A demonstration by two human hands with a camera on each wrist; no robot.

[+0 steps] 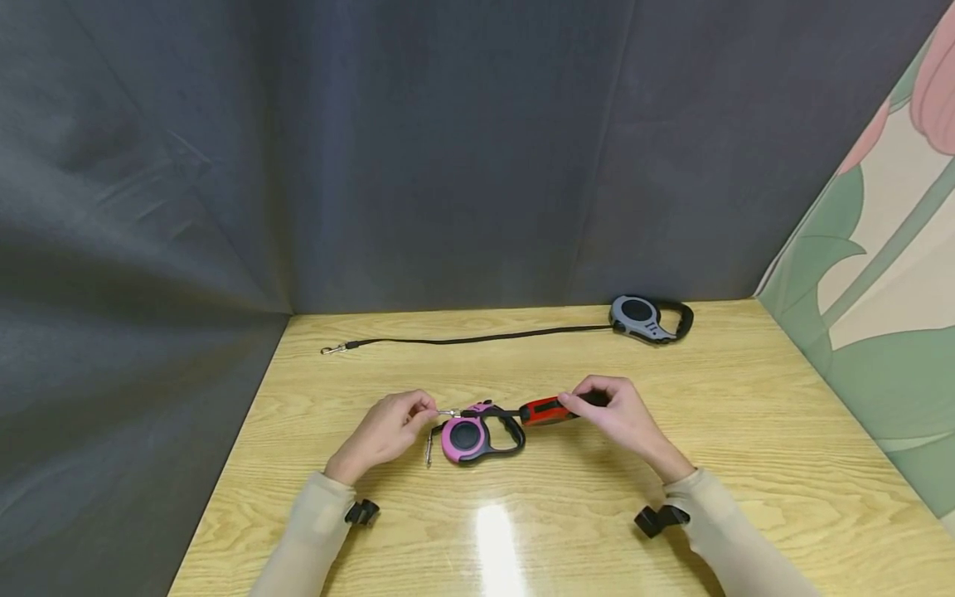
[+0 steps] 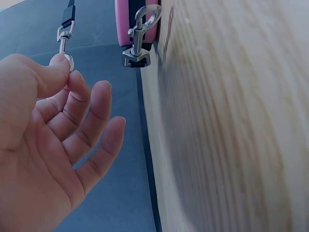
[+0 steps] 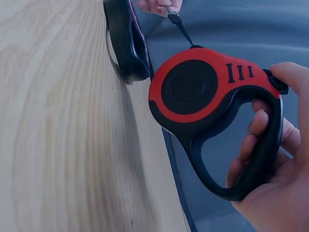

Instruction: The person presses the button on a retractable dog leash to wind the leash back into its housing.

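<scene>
My right hand (image 1: 618,414) grips the black handle of a red retractable dog leash (image 3: 190,87), its thumb at the black button on top. From the red case a short stretch of black strap (image 3: 183,31) runs left to a metal snap hook (image 2: 64,46). Thumb and index finger of my left hand (image 1: 391,424) pinch that hook, the other fingers loosely bent. Beneath the strap, between both hands, a pink retractable leash (image 1: 464,437) lies on the table, its own snap hook (image 2: 140,34) at its left end.
At the back of the wooden table (image 1: 582,531) lies a grey retractable leash (image 1: 637,313), its black strap (image 1: 477,338) drawn out leftward to a metal hook (image 1: 333,349). A dark curtain (image 1: 448,166) stands behind and to the left, a flowered cloth (image 1: 880,332) on the right.
</scene>
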